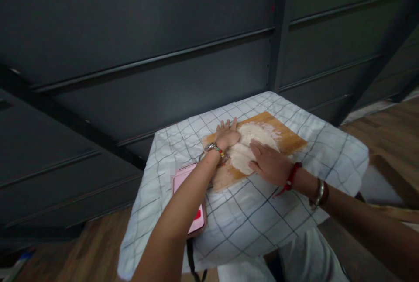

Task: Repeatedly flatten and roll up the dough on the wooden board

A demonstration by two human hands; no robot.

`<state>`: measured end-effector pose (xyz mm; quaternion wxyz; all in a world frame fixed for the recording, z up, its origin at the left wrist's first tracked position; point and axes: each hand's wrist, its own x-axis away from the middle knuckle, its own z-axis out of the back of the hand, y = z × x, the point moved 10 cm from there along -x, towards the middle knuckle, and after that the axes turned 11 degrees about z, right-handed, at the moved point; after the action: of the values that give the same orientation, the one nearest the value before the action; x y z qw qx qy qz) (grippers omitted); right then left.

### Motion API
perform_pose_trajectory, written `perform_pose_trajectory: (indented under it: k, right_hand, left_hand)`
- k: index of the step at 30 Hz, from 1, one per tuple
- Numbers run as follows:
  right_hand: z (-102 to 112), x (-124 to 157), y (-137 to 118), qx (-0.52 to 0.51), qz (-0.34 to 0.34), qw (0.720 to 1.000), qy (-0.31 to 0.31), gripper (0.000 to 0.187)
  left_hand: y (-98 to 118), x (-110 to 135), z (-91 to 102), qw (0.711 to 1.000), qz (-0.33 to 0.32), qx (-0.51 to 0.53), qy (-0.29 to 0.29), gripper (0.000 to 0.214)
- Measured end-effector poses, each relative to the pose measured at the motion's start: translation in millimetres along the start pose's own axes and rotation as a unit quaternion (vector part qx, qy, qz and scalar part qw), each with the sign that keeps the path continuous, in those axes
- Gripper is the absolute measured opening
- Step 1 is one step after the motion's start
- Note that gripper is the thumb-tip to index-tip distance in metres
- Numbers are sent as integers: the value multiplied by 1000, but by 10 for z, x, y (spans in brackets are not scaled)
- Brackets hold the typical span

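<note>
A flattened, pale sheet of dough [244, 153] lies on a wooden board [293, 140], with white flour dusted around its far edge. My left hand [227, 135] presses at the left side of the dough, fingers spread and pointing away from me. On the right side of the dough rests my right hand [270, 163], its fingers stretched out over the surface and the thumb apart. Neither hand grips anything. What lies under the palms is hidden.
A white checked cloth [245, 225] covers the small table. Left of the board lies a phone [195, 225] with a lit pink screen, partly behind my left forearm; a black strap [190, 258] hangs below it. Dark panels [183, 85] stand close behind the table.
</note>
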<state>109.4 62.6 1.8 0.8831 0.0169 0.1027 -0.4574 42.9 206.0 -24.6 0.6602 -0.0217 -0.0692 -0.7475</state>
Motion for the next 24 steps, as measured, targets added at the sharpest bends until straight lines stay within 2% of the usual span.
perform_pose_trajectory:
  k: [13,24]
  right_hand:
    - [22,88,-172,54,2,998,31,59]
    - [73,139,-357,81,2,996,38,61]
  left_hand:
    - [-19,223,78,999,-32,5,30,67]
    - [-109,331,90,996,-43,12,81,62]
